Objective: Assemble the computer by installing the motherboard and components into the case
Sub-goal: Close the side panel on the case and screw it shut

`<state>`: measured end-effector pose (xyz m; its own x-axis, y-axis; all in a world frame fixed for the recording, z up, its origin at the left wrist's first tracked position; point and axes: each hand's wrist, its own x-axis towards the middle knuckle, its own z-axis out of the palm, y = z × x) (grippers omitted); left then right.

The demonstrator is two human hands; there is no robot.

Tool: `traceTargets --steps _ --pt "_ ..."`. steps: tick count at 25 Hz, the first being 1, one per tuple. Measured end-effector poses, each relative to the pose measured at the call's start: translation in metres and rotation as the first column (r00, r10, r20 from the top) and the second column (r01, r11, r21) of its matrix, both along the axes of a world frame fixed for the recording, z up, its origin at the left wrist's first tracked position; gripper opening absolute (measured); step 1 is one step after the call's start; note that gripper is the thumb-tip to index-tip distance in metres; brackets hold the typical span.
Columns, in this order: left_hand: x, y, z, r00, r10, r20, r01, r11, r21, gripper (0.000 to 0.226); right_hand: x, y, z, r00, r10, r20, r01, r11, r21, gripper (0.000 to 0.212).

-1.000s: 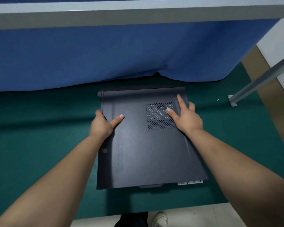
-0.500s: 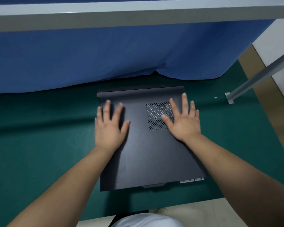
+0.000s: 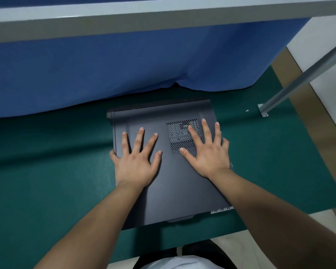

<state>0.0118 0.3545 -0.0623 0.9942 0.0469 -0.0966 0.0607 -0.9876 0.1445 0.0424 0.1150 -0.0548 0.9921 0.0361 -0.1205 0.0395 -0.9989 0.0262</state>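
Shifted from edge grip to flat press: left hand (image 3: 137, 162) and right hand (image 3: 206, 153), fingers spread straight, gripping nothing, bearing on dark grey steel computer case (image 3: 175, 191) lying on green mat (image 3: 47, 181), probably seating its side panel.

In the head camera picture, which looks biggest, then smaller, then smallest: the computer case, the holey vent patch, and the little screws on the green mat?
1. Computer case
2. Vent patch, partly under the right hand
3. Screws, tiny, farther from the camera
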Motion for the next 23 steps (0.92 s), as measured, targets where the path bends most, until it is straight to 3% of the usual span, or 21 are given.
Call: traceTargets --steps 5,9,13,15,17,20,23 --pt "-0.003 0.002 0.007 0.999 -0.018 -0.029 0.017 1.000 -0.021 0.059 0.001 -0.003 0.014 0.988 0.012 -0.154 -0.002 0.998 0.063 0.088" --pt "0.002 -0.006 0.015 0.999 -0.053 0.001 0.053 0.994 -0.093 0.059 0.009 -0.027 0.031 0.955 0.149 -0.255 -0.098 0.975 0.201 0.085" --pt "0.029 -0.045 0.019 0.997 -0.044 0.057 0.056 0.971 -0.233 0.045 -0.002 -0.084 0.030 0.940 0.289 -0.180 -0.152 0.830 0.537 0.066" --pt "0.051 -0.078 0.021 0.993 -0.086 0.080 0.104 0.963 -0.250 0.042 -0.001 -0.117 0.022 0.970 0.190 -0.154 -0.036 0.734 0.678 0.059" --pt "0.084 -0.118 0.022 0.985 -0.147 0.090 0.166 0.953 -0.254 0.042 0.016 -0.154 0.013 0.981 -0.003 -0.192 0.143 0.679 0.720 0.053" --pt "0.134 -0.169 0.021 0.977 -0.194 0.092 0.211 0.949 -0.234 0.046 0.059 -0.210 -0.005 0.952 -0.152 -0.266 0.287 0.749 0.598 0.046" --pt "0.170 -0.202 0.008 0.983 -0.176 0.058 0.183 0.968 -0.172 0.048 0.108 -0.253 -0.022 0.918 -0.235 -0.321 0.379 0.759 0.529 0.043"
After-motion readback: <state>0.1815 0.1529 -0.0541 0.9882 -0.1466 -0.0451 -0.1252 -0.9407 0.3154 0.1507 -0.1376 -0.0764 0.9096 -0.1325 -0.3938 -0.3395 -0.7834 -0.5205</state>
